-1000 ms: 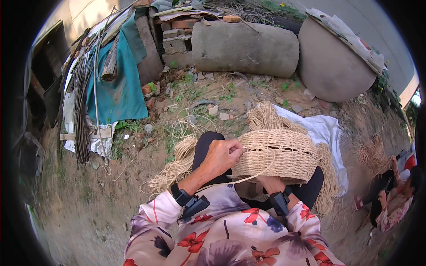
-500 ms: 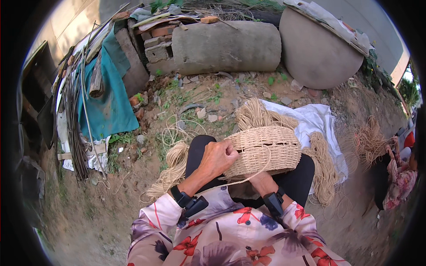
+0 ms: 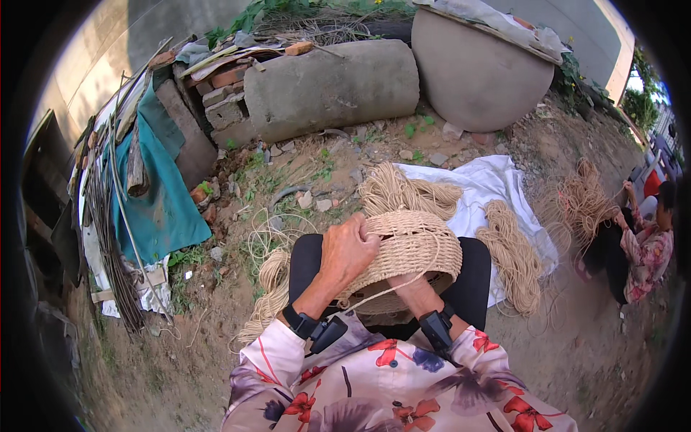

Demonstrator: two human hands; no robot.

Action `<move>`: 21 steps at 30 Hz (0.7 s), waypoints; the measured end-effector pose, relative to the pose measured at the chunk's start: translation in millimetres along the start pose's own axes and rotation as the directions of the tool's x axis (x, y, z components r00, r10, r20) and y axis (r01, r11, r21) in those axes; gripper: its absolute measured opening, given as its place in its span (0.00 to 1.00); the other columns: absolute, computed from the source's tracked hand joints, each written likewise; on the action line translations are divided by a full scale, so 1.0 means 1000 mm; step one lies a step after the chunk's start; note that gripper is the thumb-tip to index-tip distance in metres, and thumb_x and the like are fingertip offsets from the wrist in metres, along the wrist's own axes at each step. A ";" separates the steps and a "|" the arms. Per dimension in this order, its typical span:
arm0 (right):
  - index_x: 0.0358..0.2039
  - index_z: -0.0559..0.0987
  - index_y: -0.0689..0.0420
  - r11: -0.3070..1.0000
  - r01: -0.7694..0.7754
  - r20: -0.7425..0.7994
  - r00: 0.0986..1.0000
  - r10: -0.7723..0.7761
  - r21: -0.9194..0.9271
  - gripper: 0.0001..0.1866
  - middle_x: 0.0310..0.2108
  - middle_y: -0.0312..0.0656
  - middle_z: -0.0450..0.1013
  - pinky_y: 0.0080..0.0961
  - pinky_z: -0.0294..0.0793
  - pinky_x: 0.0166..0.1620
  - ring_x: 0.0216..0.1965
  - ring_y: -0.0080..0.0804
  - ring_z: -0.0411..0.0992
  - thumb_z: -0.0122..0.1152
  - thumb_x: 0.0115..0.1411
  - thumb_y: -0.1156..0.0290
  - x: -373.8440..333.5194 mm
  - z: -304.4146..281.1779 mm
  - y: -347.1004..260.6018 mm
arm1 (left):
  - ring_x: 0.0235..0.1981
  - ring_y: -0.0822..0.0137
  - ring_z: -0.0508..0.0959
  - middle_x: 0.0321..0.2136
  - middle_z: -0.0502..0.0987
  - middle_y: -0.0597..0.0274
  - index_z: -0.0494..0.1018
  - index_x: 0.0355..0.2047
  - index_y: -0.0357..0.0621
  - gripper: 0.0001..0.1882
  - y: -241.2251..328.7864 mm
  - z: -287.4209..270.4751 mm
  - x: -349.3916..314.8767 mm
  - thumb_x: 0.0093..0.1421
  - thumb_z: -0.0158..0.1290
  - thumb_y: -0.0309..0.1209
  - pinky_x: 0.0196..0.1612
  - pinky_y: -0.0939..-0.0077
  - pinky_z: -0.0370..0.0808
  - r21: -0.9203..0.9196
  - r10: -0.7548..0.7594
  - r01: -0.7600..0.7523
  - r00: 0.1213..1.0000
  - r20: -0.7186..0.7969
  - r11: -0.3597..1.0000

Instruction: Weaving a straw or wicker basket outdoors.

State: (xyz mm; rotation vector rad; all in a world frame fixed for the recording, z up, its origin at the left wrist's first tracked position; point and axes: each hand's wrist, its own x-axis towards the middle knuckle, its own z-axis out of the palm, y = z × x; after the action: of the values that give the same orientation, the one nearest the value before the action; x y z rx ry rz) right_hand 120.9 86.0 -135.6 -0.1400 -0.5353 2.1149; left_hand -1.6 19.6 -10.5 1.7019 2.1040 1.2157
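A woven basket (image 3: 425, 250) of pale straw cord rests tilted on my lap, its opening toward me. My left hand (image 3: 348, 248) is closed in a fist against the basket's upper left wall. What its curled fingers grip, if anything, is hidden. My right hand (image 3: 412, 289) reaches into the opening, and the basket wall covers its fingers. A loose strand of cord (image 3: 373, 297) runs across the opening toward my left wrist. Beyond the basket lies a thick bundle of the same cord (image 3: 403, 191).
More cord hanks lie beside my left knee (image 3: 270, 288) and on a white sheet (image 3: 497, 173) to the right. A person (image 3: 648, 245) sits at far right by tangled cord (image 3: 586, 205). A concrete cylinder (image 3: 331, 90), a large rounded vessel (image 3: 479, 68) and a teal cloth (image 3: 155, 209) stand behind.
The view has swung to the right, bringing more of the other person in. The basket has tipped so its opening shows more, with my right hand farther inside. My left fist stays at its wall.
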 end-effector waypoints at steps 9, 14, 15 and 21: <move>0.57 0.69 0.58 0.997 -0.047 -0.040 0.998 0.050 0.062 0.28 0.55 0.45 0.70 0.41 0.70 0.61 0.56 0.41 0.69 0.51 0.67 0.50 -0.002 0.011 -0.008 | 0.30 0.52 0.80 0.26 0.79 0.48 0.75 0.34 0.41 0.12 -0.040 -0.028 -0.013 0.55 0.56 0.36 0.33 0.62 0.74 -0.004 -0.100 0.100 0.995 0.018 0.995; 0.55 0.71 0.59 0.999 -0.007 -0.012 1.000 0.006 -0.044 0.27 0.52 0.43 0.73 0.38 0.73 0.59 0.52 0.38 0.72 0.59 0.64 0.53 0.000 0.009 -0.001 | 0.26 0.59 0.80 0.27 0.81 0.49 0.79 0.32 0.36 0.08 -0.029 -0.030 -0.004 0.56 0.56 0.29 0.32 0.68 0.75 -0.254 0.088 -0.065 0.993 0.082 0.965; 0.55 0.71 0.59 1.000 -0.026 0.004 1.000 0.026 0.011 0.27 0.52 0.43 0.73 0.39 0.72 0.59 0.53 0.37 0.71 0.62 0.62 0.54 0.000 0.007 0.000 | 0.26 0.62 0.80 0.27 0.81 0.51 0.79 0.34 0.36 0.08 -0.028 -0.030 -0.003 0.58 0.56 0.28 0.32 0.69 0.75 -0.226 0.122 -0.099 0.988 0.091 0.969; 0.57 0.71 0.59 0.994 -0.099 0.048 0.994 0.097 0.046 0.28 0.54 0.43 0.72 0.40 0.71 0.61 0.54 0.37 0.71 0.61 0.62 0.54 -0.001 -0.002 0.004 | 0.29 0.71 0.79 0.27 0.81 0.58 0.78 0.36 0.38 0.10 -0.044 -0.026 0.003 0.60 0.56 0.33 0.33 0.74 0.74 -0.175 0.105 -0.068 0.971 0.216 0.982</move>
State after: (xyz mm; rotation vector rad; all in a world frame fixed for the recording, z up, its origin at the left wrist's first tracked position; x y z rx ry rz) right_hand 118.7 83.9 -139.2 -0.0924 -0.5123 2.2298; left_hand -50.1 9.3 -22.2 1.7789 1.7649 1.1260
